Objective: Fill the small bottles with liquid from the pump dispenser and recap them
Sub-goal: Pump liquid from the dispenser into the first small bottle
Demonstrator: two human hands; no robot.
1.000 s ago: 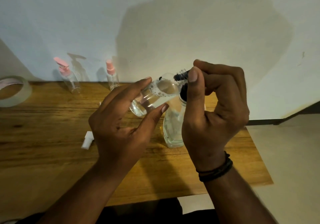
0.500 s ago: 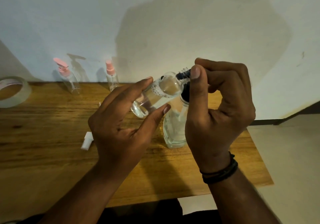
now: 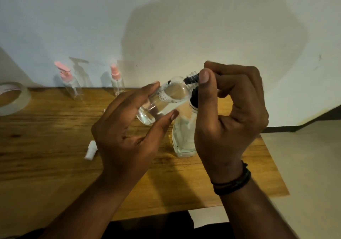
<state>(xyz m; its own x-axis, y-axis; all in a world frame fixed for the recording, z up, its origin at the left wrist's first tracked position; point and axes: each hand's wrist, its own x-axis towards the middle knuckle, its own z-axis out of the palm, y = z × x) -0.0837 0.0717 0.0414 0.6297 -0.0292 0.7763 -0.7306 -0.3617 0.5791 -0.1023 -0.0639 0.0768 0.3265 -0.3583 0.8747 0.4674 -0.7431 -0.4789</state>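
Clear small bottle [image 3: 162, 102], part-filled and foamy, tilted above the desk [image 3: 55, 165] between left hand [image 3: 127, 137] fingertips and thumb. Right hand [image 3: 228, 120] pinching at its threaded neck, nozzle or cap unclear. Risk: liquid spilling from the tilt, or slipping. Pump dispenser [image 3: 184, 139] just behind. Pink-capped bottles [image 3: 116, 80], white cap [image 3: 90, 150], tape roll [image 3: 13, 98] well apart.
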